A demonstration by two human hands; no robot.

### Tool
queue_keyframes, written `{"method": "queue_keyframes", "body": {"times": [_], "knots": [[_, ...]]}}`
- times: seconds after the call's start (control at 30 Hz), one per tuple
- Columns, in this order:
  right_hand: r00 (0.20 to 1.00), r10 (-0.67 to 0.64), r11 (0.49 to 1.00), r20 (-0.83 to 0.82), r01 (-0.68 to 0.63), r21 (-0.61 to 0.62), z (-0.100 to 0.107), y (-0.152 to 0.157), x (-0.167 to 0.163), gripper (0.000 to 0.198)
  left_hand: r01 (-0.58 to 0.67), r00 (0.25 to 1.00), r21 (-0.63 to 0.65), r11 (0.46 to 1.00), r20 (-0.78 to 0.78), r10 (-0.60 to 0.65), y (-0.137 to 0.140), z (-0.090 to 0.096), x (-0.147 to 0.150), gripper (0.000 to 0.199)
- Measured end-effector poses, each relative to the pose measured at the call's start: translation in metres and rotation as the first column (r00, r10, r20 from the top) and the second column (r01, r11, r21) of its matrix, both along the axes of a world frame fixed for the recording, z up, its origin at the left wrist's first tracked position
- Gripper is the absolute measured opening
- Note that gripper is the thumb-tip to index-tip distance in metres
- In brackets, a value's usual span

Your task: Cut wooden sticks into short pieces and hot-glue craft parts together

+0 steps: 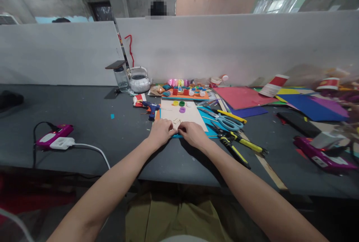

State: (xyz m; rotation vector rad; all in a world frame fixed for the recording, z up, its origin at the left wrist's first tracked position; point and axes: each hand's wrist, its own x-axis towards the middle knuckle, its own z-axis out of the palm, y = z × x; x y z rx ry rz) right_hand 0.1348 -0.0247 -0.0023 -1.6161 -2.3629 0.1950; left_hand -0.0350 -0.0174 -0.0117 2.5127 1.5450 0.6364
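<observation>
The cream sheet (pixel 198 119) lies on the table (pixel 84 103) and serves as reference. At its near edge, the left hand (pixel 161 132) and right hand (pixel 193 133) stand with fingertips drawn in and close together; whether either pinches anything cannot be told, the detail being too small. Thin stick-like pieces (pixel 176 121) lie on the sheet, just beyond the fingertips. Small round items (pixel 182 110) stand toward its far edge. A blue glue gun (pixel 153 110) rests left of it; scissors (pixel 221 118) and pliers (pixel 248 143) lie right of it. Step in hand, as judged: close fingertip work. The next move would call for a light, precise grip, leaving the loose pieces undisturbed.
</observation>
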Motion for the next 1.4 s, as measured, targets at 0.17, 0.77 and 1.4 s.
{"method": "queue_keyframes", "body": {"times": [0.17,0.77,1.4], "knots": [[1.000,0.014,1.000,-0.019,-0.014,-0.019,0.001,-0.002,0.000,0.021,0.022,1.000,-0.017,1.000,0.018,-0.022,0.002,-0.002,-0.001,0.025],[0.995,0.058,0.998,-0.084,-0.061,-0.027,-0.001,0.003,0.004,0.022,0.111,0.991,-0.076,0.991,0.082,-0.105,0.009,-0.003,-0.002,0.017],[0.940,0.132,0.988,-0.314,-0.152,-0.040,-0.004,0.005,0.009,0.021,0.128,0.987,-0.011,0.992,0.100,-0.126,0.008,-0.002,-0.007,0.016]]}}
